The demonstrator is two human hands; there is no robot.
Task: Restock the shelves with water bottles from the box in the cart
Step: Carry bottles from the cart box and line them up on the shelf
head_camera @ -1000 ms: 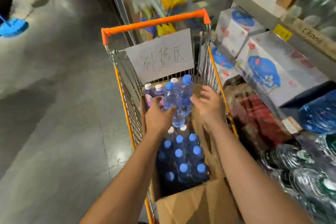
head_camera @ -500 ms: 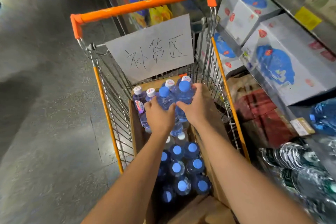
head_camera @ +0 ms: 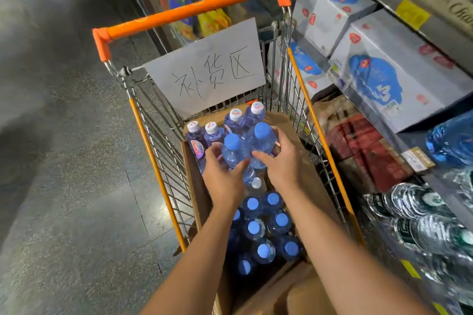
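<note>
An open cardboard box (head_camera: 304, 174) sits in a wire cart (head_camera: 151, 135) with an orange handle (head_camera: 184, 11). Several blue-capped water bottles (head_camera: 263, 230) stand inside it, with white-capped bottles (head_camera: 236, 116) at the far end. My left hand (head_camera: 222, 176) grips one blue-capped bottle (head_camera: 234, 151) raised above the rest. Beside it my right hand (head_camera: 284, 163) grips a second raised blue-capped bottle (head_camera: 262, 140). The two bottles touch each other.
A paper sign with handwriting (head_camera: 210, 69) hangs on the cart's far end. Shelves on the right hold white and blue cartons (head_camera: 389, 71), red packs (head_camera: 368, 151) and wrapped bottle packs (head_camera: 422, 220). Grey floor (head_camera: 64, 186) lies to the left.
My right hand came in from the box's right side and closed on a bottle. Both hands now hold their bottles higher above the box. The view has dipped closer to the cart.
</note>
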